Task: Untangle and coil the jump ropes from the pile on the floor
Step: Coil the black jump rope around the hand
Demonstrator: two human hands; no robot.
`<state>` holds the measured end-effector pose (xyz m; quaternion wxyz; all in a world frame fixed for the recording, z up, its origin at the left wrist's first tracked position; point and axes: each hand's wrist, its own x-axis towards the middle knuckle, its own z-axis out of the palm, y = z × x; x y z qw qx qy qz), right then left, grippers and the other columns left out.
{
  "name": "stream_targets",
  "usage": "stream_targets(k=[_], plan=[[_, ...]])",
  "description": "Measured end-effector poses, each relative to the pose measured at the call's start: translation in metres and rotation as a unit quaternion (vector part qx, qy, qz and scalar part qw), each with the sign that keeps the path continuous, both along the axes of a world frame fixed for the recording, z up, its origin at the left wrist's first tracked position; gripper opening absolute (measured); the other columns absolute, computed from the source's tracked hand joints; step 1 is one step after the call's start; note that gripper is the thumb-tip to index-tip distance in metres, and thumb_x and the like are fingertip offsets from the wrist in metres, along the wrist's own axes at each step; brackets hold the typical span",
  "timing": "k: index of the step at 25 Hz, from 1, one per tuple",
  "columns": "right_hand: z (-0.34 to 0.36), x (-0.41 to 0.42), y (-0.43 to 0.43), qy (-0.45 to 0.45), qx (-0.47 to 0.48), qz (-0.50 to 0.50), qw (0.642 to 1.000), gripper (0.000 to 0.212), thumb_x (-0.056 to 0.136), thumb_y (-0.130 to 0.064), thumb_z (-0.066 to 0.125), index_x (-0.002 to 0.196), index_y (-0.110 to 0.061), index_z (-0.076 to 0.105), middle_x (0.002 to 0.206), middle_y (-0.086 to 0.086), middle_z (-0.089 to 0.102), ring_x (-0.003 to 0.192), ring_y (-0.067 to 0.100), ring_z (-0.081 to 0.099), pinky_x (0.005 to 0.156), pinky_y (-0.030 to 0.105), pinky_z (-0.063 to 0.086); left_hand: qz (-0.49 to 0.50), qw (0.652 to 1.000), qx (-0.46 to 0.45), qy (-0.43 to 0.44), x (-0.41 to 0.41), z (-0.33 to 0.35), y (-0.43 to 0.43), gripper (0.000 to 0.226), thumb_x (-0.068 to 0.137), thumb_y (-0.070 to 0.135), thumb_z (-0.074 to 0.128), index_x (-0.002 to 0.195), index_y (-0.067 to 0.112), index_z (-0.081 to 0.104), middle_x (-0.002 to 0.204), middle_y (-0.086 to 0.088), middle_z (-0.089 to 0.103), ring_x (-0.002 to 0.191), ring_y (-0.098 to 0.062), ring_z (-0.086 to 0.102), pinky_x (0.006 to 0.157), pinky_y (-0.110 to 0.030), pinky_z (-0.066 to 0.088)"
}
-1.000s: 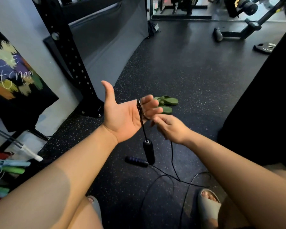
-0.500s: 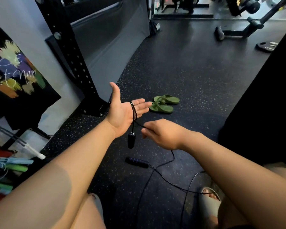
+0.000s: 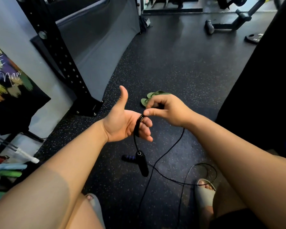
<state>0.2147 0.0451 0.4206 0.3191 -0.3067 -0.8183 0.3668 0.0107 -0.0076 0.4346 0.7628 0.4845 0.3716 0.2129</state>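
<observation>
- Winding the jump rope point(image 3: 137, 125) well means laying each turn flat beside the last, under even tension, I judge.
- My left hand point(image 3: 122, 126) is flat-palmed, thumb up, with coils around its fingers.
- My right hand point(image 3: 165, 109) pinches the rope at those fingers.
- One handle point(image 3: 142, 164) hangs below my left hand; loose cord point(image 3: 174, 144) trails across the floor point(image 3: 188, 71).

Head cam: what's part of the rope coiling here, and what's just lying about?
Job:
- rope, looped round fingers of the left hand
- right hand, pinching the rope
- hanging handle
- second handle, on the floor

Lying about:
- green flip-flops
- weight plate
- black rack post
</observation>
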Motion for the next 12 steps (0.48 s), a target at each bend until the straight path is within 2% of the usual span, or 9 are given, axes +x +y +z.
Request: stream_targets(k=[2,3,5,8,12], plan=[[-0.016,-0.003,-0.001,0.004,-0.032,-0.037,0.999,0.017,0.094,-0.029,0.068,0.077,-0.029,0.064,0.065,-0.010,0.051,0.061,0.005,0.046,0.060,0.027,0.040,0.024,0.999,-0.013,-0.047,-0.002,0.001,0.002,0.124,0.054,0.101,0.001,0.087,0.001,0.066,0.073,-0.016,0.071,0.080,-0.035,0.073,0.091,-0.044,0.055],[-0.024,-0.006,-0.004,0.008,-0.062,-0.055,0.997,0.022,0.097,-0.030,0.062,0.075,-0.028,0.063,0.064,-0.009,0.051,0.059,0.006,0.046,0.059,0.027,0.041,0.037,0.997,-0.019,-0.068,-0.002,0.001,0.002,0.125,0.052,0.102,0.003,0.087,0.001,0.067,0.074,-0.016,0.072,0.080,-0.035,0.073,0.089,-0.042,0.056],[-0.037,-0.013,-0.010,0.026,-0.131,-0.076,0.988,0.029,0.103,-0.030,0.052,0.079,-0.015,0.061,0.065,-0.002,0.054,0.058,0.012,0.049,0.057,0.033,0.044,0.068,0.991,-0.021,-0.113,-0.001,0.002,0.001,0.126,0.051,0.104,0.008,0.090,0.001,0.071,0.077,-0.014,0.073,0.083,-0.035,0.073,0.087,-0.039,0.057],[-0.049,-0.021,-0.019,0.018,-0.167,-0.082,0.982,0.034,0.106,-0.030,0.042,0.092,-0.006,0.060,0.068,0.011,0.059,0.059,0.020,0.056,0.061,0.044,0.051,0.120,0.973,-0.013,-0.195,0.001,0.004,0.001,0.125,0.055,0.104,0.014,0.099,0.002,0.071,0.088,-0.014,0.075,0.095,-0.035,0.072,0.097,-0.039,0.054],[-0.053,-0.032,-0.029,-0.049,-0.237,-0.026,0.970,0.033,0.108,-0.029,0.037,0.099,-0.009,0.062,0.069,0.012,0.063,0.060,0.021,0.061,0.064,0.041,0.053,0.230,0.934,0.026,-0.272,-0.002,0.009,0.008,0.126,0.060,0.103,0.014,0.117,0.002,0.061,0.113,-0.017,0.069,0.119,-0.038,0.062,0.113,-0.043,0.042]])
